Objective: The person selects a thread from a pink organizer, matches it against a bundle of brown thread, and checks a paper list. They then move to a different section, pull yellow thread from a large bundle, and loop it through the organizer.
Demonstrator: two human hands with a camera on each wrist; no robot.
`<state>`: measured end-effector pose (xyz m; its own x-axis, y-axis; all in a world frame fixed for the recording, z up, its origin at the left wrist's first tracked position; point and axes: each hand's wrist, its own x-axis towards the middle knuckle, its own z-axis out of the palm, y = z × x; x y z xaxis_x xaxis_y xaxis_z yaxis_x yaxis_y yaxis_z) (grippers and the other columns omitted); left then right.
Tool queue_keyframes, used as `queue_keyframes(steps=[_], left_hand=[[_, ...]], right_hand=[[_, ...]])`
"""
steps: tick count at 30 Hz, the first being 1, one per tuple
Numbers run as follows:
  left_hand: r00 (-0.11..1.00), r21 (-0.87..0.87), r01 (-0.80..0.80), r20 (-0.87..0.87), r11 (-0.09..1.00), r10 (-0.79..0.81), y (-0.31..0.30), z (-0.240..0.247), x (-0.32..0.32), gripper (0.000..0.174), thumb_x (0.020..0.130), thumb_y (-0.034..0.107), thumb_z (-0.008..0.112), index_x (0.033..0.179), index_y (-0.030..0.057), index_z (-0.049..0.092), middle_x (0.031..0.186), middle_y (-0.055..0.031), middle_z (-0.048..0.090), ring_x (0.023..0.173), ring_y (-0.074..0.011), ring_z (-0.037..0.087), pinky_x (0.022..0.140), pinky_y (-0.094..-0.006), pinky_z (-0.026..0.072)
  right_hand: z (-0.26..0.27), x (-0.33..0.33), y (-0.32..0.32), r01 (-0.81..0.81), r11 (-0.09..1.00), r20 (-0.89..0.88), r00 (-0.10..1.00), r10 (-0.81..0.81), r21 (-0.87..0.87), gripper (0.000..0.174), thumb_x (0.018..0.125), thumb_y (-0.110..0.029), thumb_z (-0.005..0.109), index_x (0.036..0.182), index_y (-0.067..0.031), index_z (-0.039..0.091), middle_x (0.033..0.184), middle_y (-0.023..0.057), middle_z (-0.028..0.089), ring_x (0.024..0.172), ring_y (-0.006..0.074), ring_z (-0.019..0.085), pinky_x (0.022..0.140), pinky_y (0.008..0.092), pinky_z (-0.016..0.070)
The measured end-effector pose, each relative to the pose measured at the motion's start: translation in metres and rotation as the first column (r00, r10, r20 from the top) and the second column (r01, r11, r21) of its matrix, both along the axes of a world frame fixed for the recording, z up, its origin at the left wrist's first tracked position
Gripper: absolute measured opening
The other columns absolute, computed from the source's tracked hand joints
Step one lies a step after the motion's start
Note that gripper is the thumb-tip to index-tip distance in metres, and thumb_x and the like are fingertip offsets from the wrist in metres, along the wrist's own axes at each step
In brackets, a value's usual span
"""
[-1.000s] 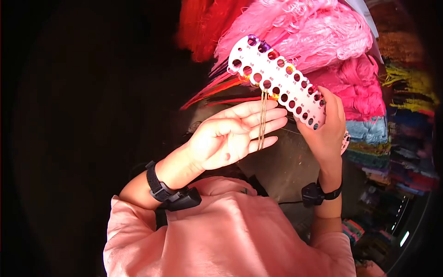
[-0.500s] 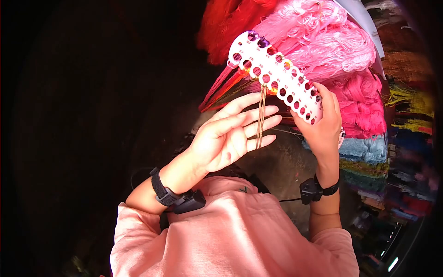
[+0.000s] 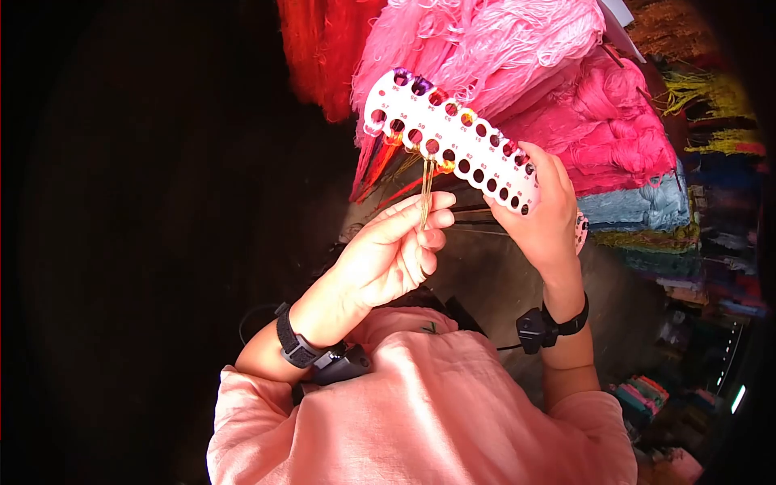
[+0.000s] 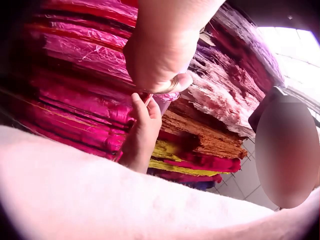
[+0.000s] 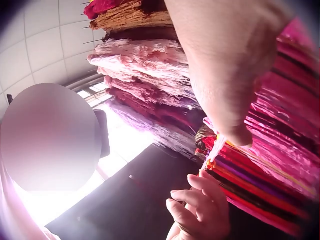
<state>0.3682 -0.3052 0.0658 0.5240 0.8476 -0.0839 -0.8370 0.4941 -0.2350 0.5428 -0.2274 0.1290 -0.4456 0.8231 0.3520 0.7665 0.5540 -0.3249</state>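
In the head view my right hand (image 3: pixel 543 214) grips the lower right end of a white thread card (image 3: pixel 471 145) with two rows of numbered holes. Purple, red, orange and yellow threads are looped through several of the holes. From a hole in the lower row hang tan threads (image 3: pixel 428 179), and my left hand (image 3: pixel 392 255) pinches them between thumb and fingers just below the card. In the right wrist view, the fingers of the left hand (image 5: pixel 202 205) are curled close under the card's threads. The palm side of the right hand is hidden in the head view.
Big skeins of pink thread (image 3: pixel 485 40) hang behind the card, with red skeins (image 3: pixel 327 56) to their left. Magenta skeins (image 3: pixel 590 121), blue skeins (image 3: pixel 638 202) and yellow skeins (image 3: pixel 711 97) hang on the right. Dark straps with cameras sit on both wrists.
The left hand's straight, spread fingers, with the tan threads lying across them, have curled in and now pinch the threads. Card and both hands appear farther left in the head view.
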Motion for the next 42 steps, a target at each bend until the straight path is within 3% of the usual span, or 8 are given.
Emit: queue_keyframes(steps=[9,18,20,22,24,25,28,42], left_hand=[[0.992,0.046,0.081,0.091,0.996,-0.085,0.003,0.006,-0.004,0.027,0.089,0.025,0.041,0.096,0.0034,0.054,0.080,-0.0039,0.052,0.054,-0.0057,0.036,0.043,-0.0148,0.0312],[0.997,0.052,0.008,-0.076,0.999,-0.004,0.002,0.006,-0.003,0.021,0.087,0.023,0.046,0.093,0.0062,0.056,0.077,-0.0009,0.052,0.054,-0.0058,0.038,0.046,-0.0179,0.0320],[0.943,0.077,-0.057,-0.322,0.995,0.079,0.000,0.012,-0.004,0.019,0.087,0.019,0.046,0.095,0.0054,0.056,0.080,-0.0013,0.054,0.061,-0.0068,0.043,0.054,-0.0196,0.0371],[0.743,0.175,-0.165,-0.626,0.971,0.239,-0.003,0.011,-0.005,0.018,0.086,0.015,0.047,0.097,0.0043,0.055,0.084,-0.0017,0.055,0.070,-0.0078,0.047,0.062,-0.0208,0.0397],[0.301,0.376,-0.246,-0.847,0.894,0.439,-0.008,-0.003,-0.003,0.018,0.085,0.011,0.048,0.100,0.0031,0.055,0.088,-0.0023,0.055,0.080,-0.0089,0.049,0.072,-0.0214,0.0398],[-0.064,0.564,-0.194,-0.824,0.803,0.563,-0.008,-0.011,-0.007,0.019,0.084,0.007,0.049,0.100,0.0013,0.055,0.090,-0.0029,0.053,0.086,-0.0085,0.047,0.079,-0.0205,0.0358],[-0.287,0.712,-0.186,-0.698,0.677,0.656,-0.005,-0.013,-0.012,0.016,0.081,0.002,0.052,0.095,-0.0004,0.059,0.092,-0.0037,0.051,0.084,-0.0092,0.047,0.077,-0.0204,0.0368],[0.039,0.815,-0.053,-0.575,0.577,0.817,0.079,-0.070,-0.007,0.014,0.074,0.003,0.062,0.087,0.0001,0.060,0.078,-0.0025,0.054,0.067,-0.0058,0.049,0.061,-0.0177,0.0402]], right_hand=[[-0.001,0.001,-0.009,0.039,0.999,0.016,0.999,-0.039,-0.003,0.058,0.054,-0.013,0.071,0.106,-0.0037,0.046,0.093,0.0123,0.052,0.087,0.0288,0.051,0.074,0.0382,0.0381],[-0.002,-0.002,-0.010,0.017,1.000,-0.012,1.000,-0.017,-0.001,0.058,0.054,-0.009,0.071,0.106,-0.0027,0.046,0.093,0.0126,0.052,0.086,0.0275,0.052,0.074,0.0363,0.0399],[-0.002,-0.003,-0.009,0.002,1.000,-0.029,1.000,-0.001,0.011,0.057,0.054,-0.003,0.071,0.105,-0.0016,0.047,0.091,0.0125,0.052,0.084,0.0245,0.053,0.073,0.0323,0.0427],[-0.002,-0.005,-0.009,0.005,1.000,-0.048,0.999,-0.006,-0.011,0.056,0.055,-0.003,0.071,0.105,-0.0015,0.047,0.092,0.0121,0.052,0.085,0.0233,0.053,0.074,0.0314,0.0427],[-0.003,-0.004,-0.009,0.010,1.000,-0.054,0.998,-0.012,-0.022,0.056,0.055,-0.003,0.071,0.106,-0.0014,0.047,0.093,0.0119,0.052,0.085,0.0222,0.053,0.074,0.0306,0.0427],[-0.003,-0.002,-0.010,0.013,1.000,-0.051,0.999,-0.015,-0.026,0.056,0.055,-0.003,0.071,0.106,-0.0013,0.047,0.093,0.0117,0.052,0.085,0.0218,0.053,0.075,0.0302,0.0427],[-0.003,0.004,-0.012,0.020,0.999,-0.035,0.999,-0.021,-0.033,0.056,0.055,-0.002,0.071,0.106,-0.0012,0.047,0.093,0.0116,0.052,0.085,0.0218,0.053,0.075,0.0298,0.0425],[-0.040,0.016,-0.002,0.187,0.980,0.024,0.982,-0.189,0.073,0.057,0.054,-0.009,0.072,0.105,-0.0018,0.048,0.090,0.0126,0.053,0.083,0.0269,0.053,0.074,0.0346,0.0413]])
